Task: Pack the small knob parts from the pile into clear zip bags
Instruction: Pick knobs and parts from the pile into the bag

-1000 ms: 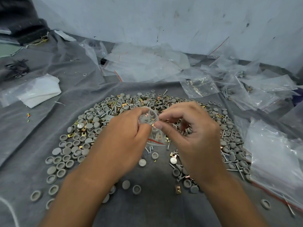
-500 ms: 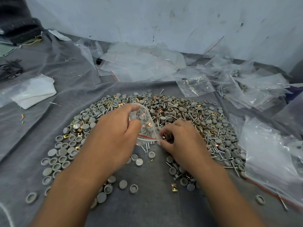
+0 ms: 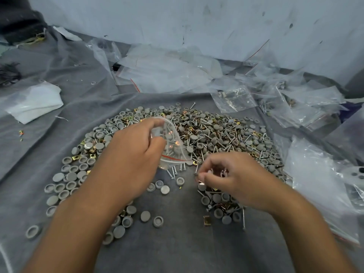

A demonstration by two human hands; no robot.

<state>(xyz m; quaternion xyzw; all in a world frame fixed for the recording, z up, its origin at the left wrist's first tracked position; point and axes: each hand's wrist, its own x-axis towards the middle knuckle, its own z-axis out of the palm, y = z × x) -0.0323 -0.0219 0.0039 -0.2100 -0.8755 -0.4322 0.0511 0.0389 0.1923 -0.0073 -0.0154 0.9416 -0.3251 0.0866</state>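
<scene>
Left hand (image 3: 134, 152) holds a small clear zip bag (image 3: 173, 146) above the near edge of the pile of knob parts (image 3: 206, 134). Its grip is closed on the bag, thumb and fingers pinching the upper left part of the plastic. The bag's long axis runs from upper left to lower right; the end with the red zip line points down and toward the right hand, and the rounded end points up and away. A few copper-coloured and grey pieces show through the film; their count cannot be told.

Right hand (image 3: 232, 176) rests low over the right near fringe of the pile, just beside the bag's lower corner but apart from it. Its fingers are curled inward with the thumb meeting the fingertips; some small part seems pinched there, though what it is cannot be told.

The pile forms a broad arc of grey round caps, screws and brass clips on a grey cloth (image 3: 177, 243) covering the table. Loose caps (image 3: 145, 216) lie scattered between the forearms. Further clear bags (image 3: 167, 73) lie heaped behind the pile and along the right side, before a pale wall (image 3: 197, 22).
</scene>
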